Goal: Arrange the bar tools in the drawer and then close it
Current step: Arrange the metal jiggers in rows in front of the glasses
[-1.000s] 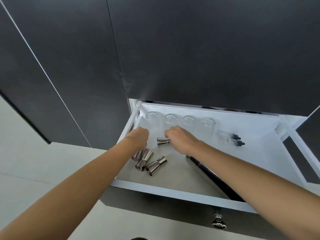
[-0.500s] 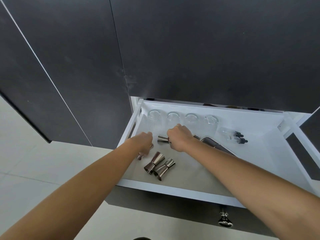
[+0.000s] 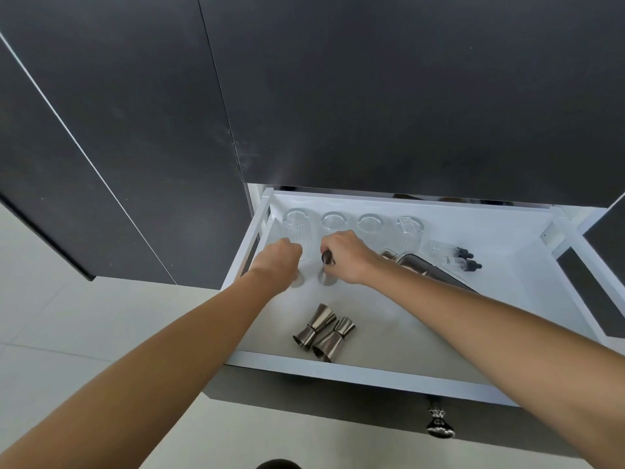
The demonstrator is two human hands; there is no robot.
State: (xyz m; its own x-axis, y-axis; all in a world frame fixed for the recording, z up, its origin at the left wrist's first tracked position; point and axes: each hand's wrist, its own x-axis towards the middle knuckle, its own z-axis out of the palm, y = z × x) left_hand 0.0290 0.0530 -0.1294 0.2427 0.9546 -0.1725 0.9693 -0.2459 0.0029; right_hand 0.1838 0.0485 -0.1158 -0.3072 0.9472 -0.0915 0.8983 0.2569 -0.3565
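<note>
Open white drawer pulled out below dark cabinet fronts, cocktail shaker lying at centre right, four glasses along the far wall, right hand clasping an upright steel jigger, left hand curled over another jigger at far left, two jiggers lying at near centre, dropper bottles far right.

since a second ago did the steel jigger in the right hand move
Yes: the steel jigger in the right hand went from lying sideways to upright before the clear glasses.
</note>
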